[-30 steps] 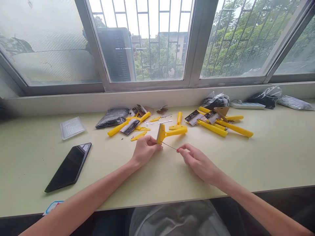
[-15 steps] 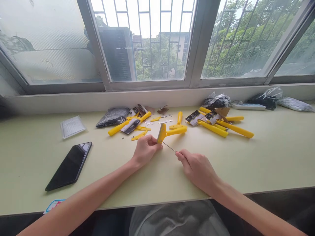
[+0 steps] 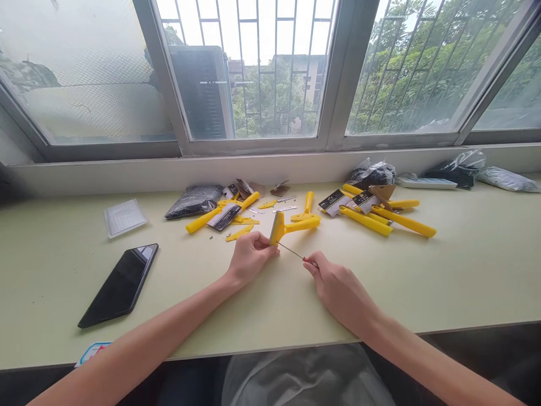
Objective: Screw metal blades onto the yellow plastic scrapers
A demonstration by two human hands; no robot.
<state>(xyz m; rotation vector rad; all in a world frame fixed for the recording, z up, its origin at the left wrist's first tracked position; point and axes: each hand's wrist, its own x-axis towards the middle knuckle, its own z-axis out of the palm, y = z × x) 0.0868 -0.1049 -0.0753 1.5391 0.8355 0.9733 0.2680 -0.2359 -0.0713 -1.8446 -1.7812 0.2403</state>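
My left hand [image 3: 250, 260] pinches the head of a yellow scraper [image 3: 301, 225], whose handle points right above the table. A thin screwdriver [image 3: 291, 251] is held in my closed right hand [image 3: 338, 285], and its tip meets the lower part of the scraper head. Another yellow scraper [image 3: 309, 204] lies just behind. Loose yellow pieces [image 3: 239, 233], metal blades and tiny screws are spread behind my left hand.
Tagged yellow scrapers [image 3: 406, 223] lie in a pile at the right, more [image 3: 202, 220] at the left beside a dark bag [image 3: 194, 201]. A phone [image 3: 120, 286] and a clear packet [image 3: 125, 218] are on the left. Plastic bags [image 3: 456, 169] line the window side.
The fingers of my right hand have shifted slightly on the screwdriver, showing a bit more of its handle. The scraper and my left hand have barely moved.
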